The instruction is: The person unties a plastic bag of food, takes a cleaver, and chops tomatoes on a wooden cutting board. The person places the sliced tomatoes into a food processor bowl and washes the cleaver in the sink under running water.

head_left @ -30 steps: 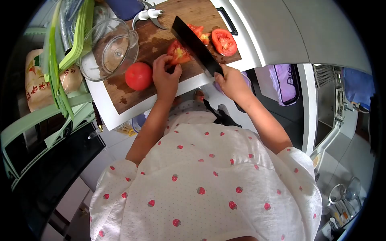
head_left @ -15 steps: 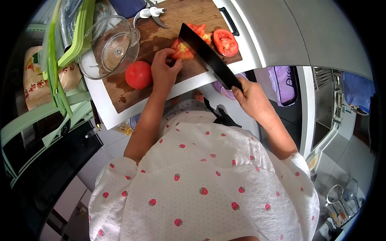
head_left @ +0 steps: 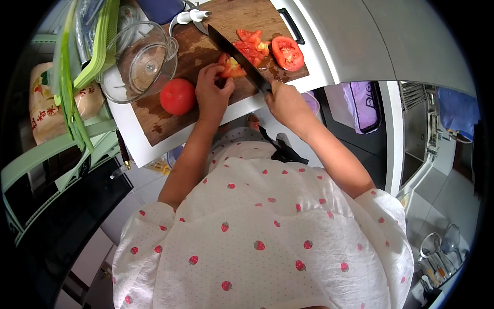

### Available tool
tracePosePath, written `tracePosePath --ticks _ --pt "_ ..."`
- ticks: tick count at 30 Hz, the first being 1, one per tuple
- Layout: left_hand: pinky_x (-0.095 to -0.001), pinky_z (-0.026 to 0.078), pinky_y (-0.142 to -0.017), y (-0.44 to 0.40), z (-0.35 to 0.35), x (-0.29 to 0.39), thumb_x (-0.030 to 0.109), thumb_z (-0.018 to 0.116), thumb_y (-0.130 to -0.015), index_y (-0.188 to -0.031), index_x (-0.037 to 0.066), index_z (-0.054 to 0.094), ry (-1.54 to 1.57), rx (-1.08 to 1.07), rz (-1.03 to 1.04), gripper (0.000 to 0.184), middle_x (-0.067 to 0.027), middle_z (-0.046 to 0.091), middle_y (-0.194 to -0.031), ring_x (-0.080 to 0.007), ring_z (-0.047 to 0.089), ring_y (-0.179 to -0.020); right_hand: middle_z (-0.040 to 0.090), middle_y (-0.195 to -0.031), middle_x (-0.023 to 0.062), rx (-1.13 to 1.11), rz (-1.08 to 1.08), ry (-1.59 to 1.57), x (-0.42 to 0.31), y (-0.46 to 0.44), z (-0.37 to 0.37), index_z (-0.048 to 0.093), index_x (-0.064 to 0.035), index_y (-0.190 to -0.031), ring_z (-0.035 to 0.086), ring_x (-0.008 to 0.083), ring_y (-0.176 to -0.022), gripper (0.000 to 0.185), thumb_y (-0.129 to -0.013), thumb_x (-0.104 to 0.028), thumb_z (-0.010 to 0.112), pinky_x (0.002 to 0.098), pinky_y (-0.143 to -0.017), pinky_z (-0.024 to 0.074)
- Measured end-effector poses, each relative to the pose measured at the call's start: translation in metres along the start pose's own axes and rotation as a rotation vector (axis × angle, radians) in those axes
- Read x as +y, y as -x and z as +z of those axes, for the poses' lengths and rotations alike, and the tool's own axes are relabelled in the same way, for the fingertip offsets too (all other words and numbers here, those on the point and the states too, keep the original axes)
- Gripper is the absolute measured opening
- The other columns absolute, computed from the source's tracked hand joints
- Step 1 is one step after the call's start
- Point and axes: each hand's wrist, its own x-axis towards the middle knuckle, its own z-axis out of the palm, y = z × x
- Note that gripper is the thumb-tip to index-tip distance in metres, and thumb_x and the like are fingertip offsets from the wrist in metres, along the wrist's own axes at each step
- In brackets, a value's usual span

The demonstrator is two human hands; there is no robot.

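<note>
My right hand (head_left: 289, 105) is closed round the handle of a dark kitchen knife (head_left: 237, 57), whose blade slants across a wooden cutting board (head_left: 229, 15). Left of the blade, a tomato piece (head_left: 231, 67) is steadied by the bent fingers and thumb of my left hand (head_left: 212, 98). Chopped tomato (head_left: 251, 50) lies right of the blade, partly hidden by it. A tomato half (head_left: 287, 53) rests cut face up at the board's right side. Beside my left wrist sits a whole tomato (head_left: 178, 97).
A clear glass bowl (head_left: 170, 67) overlaps the board's left edge. Behind it lies a white-hubbed chopper blade (head_left: 191, 16). Green onions (head_left: 67, 67) hang beside a green plastic basket (head_left: 105, 41) at left. A black handle (head_left: 291, 26) stands at the right edge.
My right hand has moved left and up with the knife, bringing the blade closer to my left fingers. More chopped tomato shows right of the blade. My left hand has barely shifted.
</note>
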Motion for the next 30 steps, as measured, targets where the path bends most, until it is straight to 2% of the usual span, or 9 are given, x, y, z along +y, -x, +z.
tracePosePath --ticks 7,10,12,16,19,22,24,27,30 --pt "-0.0311 0.050 -0.074 0.002 -0.005 0.000 0.002 0.067 -0.069 -0.094 0.000 0.059 0.016 -0.009 -0.009 0.027 -0.0131 0.056 -0.103 -0.0246 0.058 -0.087 0.059 -0.080 0.0303 0.069 -0.037 -0.109 0.012 -0.001 0.005 0.057 0.0060 -0.084 0.059 0.0437 -0.081 0.017 -0.083 -0.011 0.053 0.0485 -0.073 0.0470" --pt "-0.0315 0.050 -0.074 0.003 -0.005 0.004 0.002 0.067 -0.069 -0.093 0.000 0.058 -0.050 -0.042 -0.010 0.026 -0.0124 0.056 -0.100 -0.0243 0.058 -0.086 0.060 -0.078 0.0292 0.043 0.010 -0.119 0.004 0.012 -0.002 0.056 0.0062 -0.087 0.060 0.0433 -0.080 0.016 -0.082 -0.007 0.050 0.0482 -0.072 0.0476" --pt "-0.0308 0.050 -0.074 0.004 -0.002 0.002 0.003 0.067 -0.069 -0.093 0.000 0.058 -0.061 -0.018 -0.050 0.026 -0.0126 0.055 -0.100 -0.0241 0.058 -0.084 0.061 -0.077 0.0280 -0.003 -0.055 0.093 0.001 0.018 -0.005 0.055 0.0063 -0.090 0.061 0.0421 -0.080 0.015 -0.081 -0.003 0.047 0.0478 -0.071 0.0483" --pt "-0.0319 0.049 -0.076 0.009 -0.002 0.005 0.004 0.066 -0.069 -0.093 0.000 0.057 -0.027 -0.029 -0.016 0.026 -0.0135 0.054 -0.100 -0.0254 0.057 -0.086 0.062 -0.075 0.0269 0.031 -0.078 0.138 -0.004 0.015 0.006 0.055 0.0056 -0.091 0.062 0.0414 -0.078 0.016 -0.080 0.000 0.044 0.0479 -0.070 0.0489" --pt "-0.0334 0.048 -0.077 0.012 -0.007 0.008 0.004 0.066 -0.069 -0.092 0.000 0.057 -0.126 -0.052 0.005 0.026 -0.0142 0.053 -0.100 -0.0273 0.056 -0.090 0.062 -0.074 0.0265 0.119 -0.108 0.109 -0.003 0.000 0.017 0.055 0.0050 -0.091 0.062 0.0408 -0.076 0.015 -0.080 -0.001 0.046 0.0484 -0.069 0.0490" --pt "-0.0351 0.046 -0.078 0.013 -0.008 0.009 0.005 0.068 -0.067 -0.091 0.000 0.057 -0.087 -0.013 0.021 0.027 -0.0148 0.052 -0.102 -0.0296 0.054 -0.091 0.061 -0.073 0.0263 0.130 -0.122 0.078 0.008 0.003 0.008 0.055 0.0044 -0.098 0.062 0.0411 -0.074 0.020 -0.081 -0.005 0.049 0.0489 -0.068 0.0489" --pt "-0.0361 0.046 -0.078 0.008 -0.008 0.008 0.006 0.070 -0.065 -0.090 0.001 0.057 -0.177 0.024 0.063 0.028 -0.0152 0.051 -0.103 -0.0306 0.053 -0.092 0.060 -0.073 0.0269 0.150 -0.066 -0.041 0.011 0.010 -0.001 0.056 0.0031 -0.103 0.060 0.0419 -0.073 0.025 -0.083 -0.011 0.052 0.0493 -0.067 0.0478" --pt "-0.0375 0.045 -0.080 0.003 -0.004 0.016 0.008 0.071 -0.065 -0.088 0.001 0.057 -0.241 0.022 0.084 0.028 -0.0155 0.050 -0.103 -0.0318 0.052 -0.093 0.057 -0.070 0.0250 0.126 -0.022 -0.136 0.012 0.033 -0.017 0.056 0.0000 -0.099 0.057 0.0423 -0.072 0.020 -0.086 -0.015 0.055 0.0454 -0.064 0.0443" --pt "-0.0381 0.044 -0.081 0.001 0.000 0.021 0.009 0.071 -0.065 -0.088 0.001 0.058 -0.289 0.027 0.118 0.028 -0.0156 0.050 -0.102 -0.0322 0.052 -0.094 0.056 -0.069 0.0242 0.110 -0.049 -0.091 0.015 0.054 -0.025 0.057 0.0002 -0.099 0.056 0.0424 -0.070 0.019 -0.085 -0.012 0.055 0.0441 -0.063 0.0445"
